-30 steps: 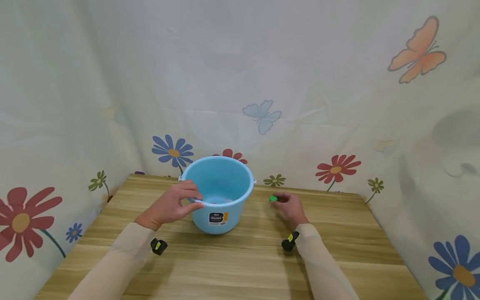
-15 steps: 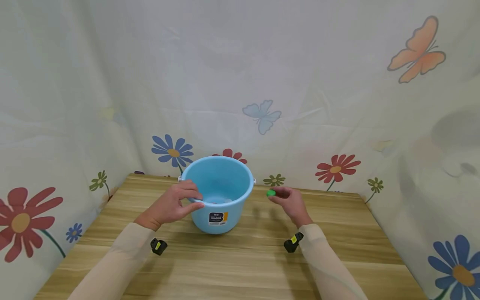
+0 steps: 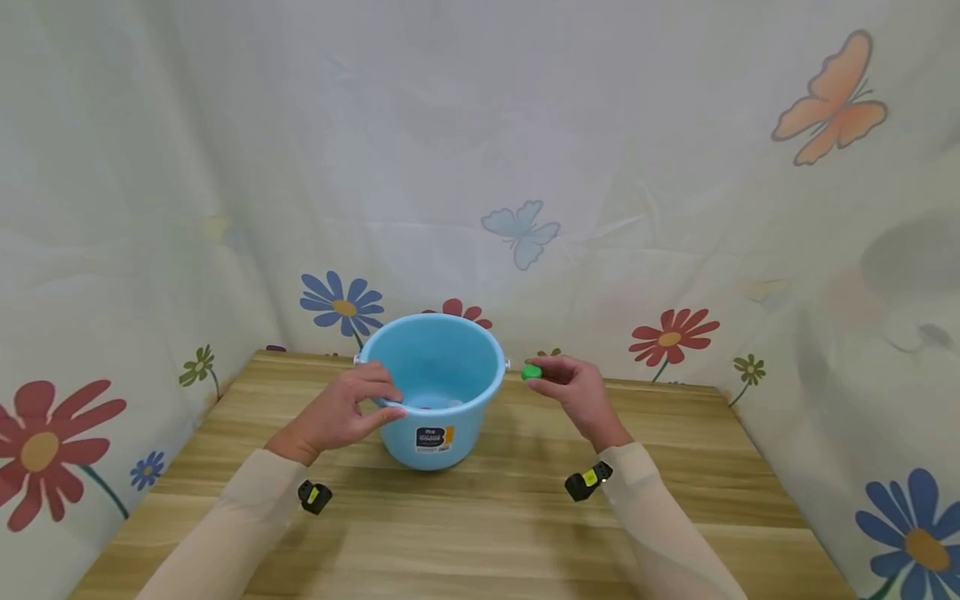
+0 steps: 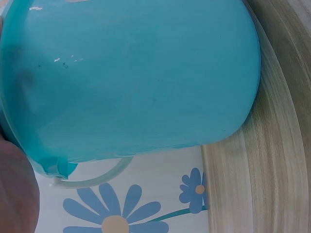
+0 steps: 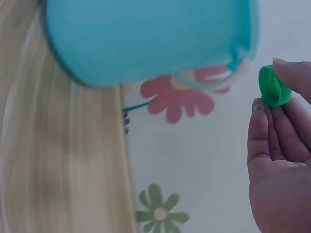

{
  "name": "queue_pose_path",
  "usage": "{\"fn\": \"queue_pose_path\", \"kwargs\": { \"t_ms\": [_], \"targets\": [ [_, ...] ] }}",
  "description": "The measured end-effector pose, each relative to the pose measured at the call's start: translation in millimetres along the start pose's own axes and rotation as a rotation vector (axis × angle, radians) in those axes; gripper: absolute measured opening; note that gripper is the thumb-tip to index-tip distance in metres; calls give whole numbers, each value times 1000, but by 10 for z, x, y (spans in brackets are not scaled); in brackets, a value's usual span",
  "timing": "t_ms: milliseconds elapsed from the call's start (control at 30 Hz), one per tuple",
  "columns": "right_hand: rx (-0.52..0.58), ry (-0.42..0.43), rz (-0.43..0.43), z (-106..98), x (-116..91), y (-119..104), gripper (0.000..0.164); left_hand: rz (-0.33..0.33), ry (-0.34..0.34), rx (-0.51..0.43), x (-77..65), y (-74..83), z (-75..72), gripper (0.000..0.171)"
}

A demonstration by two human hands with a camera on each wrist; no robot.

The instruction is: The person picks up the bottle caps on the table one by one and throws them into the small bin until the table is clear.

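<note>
A light blue bucket (image 3: 472, 425) stands upright on the wooden table, a dark and orange label on its front. My left hand (image 3: 347, 408) grips the bucket's near left rim, thumb outside and fingers over the edge. In the left wrist view the bucket's side (image 4: 146, 82) fills most of the frame. To the right of the bucket, my right hand (image 3: 581, 396) pinches a green bottle cap (image 3: 531, 372) above the table. The right wrist view shows the cap (image 5: 274, 87) held between thumb and fingers, its hollow inside visible. A few small items at the bucket's bottom are mostly hidden by the rim.
The wooden table (image 3: 480, 542) reaches back to a pale curtain (image 3: 420, 167) printed with flowers and butterflies, which also hangs at both sides. A white handle (image 5: 209, 82) hangs at the bucket's far side. A small black device (image 3: 588, 481) sits at each wrist.
My right hand has raised the green bottle cap from near the tabletop and brought it left, closer to the bucket's rim. The left hand keeps its hold on the rim.
</note>
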State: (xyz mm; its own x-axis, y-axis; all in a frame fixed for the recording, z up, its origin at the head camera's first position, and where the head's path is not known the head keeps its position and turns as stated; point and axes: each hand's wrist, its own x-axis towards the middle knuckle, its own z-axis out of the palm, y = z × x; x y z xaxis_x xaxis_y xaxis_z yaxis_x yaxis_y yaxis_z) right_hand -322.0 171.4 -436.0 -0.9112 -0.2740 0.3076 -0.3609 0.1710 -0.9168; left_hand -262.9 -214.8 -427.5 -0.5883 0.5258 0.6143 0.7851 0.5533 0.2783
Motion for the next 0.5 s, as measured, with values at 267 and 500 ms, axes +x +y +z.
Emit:
{"fn": "queue_pose_path", "kwargs": {
  "t_ms": [267, 500],
  "targets": [
    [-8, -26, -12, 90, -32, -243, 38, -5, 5, 0, 3, 42, -18, 10],
    [0, -30, -30, 172, -41, -344, 43, 14, 10, 3, -3, 24, -13, 10]
  ]
}}
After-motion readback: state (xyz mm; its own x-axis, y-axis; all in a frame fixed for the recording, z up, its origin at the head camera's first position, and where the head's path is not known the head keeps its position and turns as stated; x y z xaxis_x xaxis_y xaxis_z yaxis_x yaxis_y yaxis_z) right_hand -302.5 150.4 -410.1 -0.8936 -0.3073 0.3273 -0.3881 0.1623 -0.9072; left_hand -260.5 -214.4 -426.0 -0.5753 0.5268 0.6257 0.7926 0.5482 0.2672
